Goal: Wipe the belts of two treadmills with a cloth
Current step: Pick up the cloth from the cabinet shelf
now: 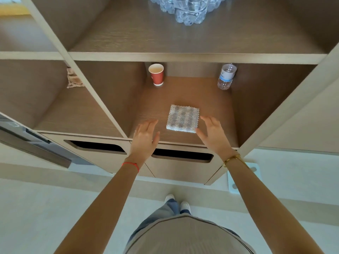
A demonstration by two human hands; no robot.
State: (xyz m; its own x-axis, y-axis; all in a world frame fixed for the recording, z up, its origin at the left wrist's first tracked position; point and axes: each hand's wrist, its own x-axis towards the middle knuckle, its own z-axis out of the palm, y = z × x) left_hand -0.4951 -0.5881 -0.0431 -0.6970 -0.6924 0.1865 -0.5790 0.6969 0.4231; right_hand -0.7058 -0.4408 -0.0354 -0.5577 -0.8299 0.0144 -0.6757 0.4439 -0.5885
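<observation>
A folded grey-and-white checked cloth [182,118] lies flat on the floor of the middle shelf compartment [216,107], near its front edge. My left hand [145,138] hovers just left of the cloth, fingers apart, holding nothing. On the cloth's right side, my right hand [212,132] is spread open, with its fingertips close to the cloth's near right corner. No treadmill is in view.
A red paper cup [156,74] stands at the compartment's back left, a plastic water bottle [226,76] at its back right. Packed clear bottles [185,8] sit on the shelf above. A beige cloth [73,79] hangs in the left compartment. Two drawers with handle slots [181,154] are below.
</observation>
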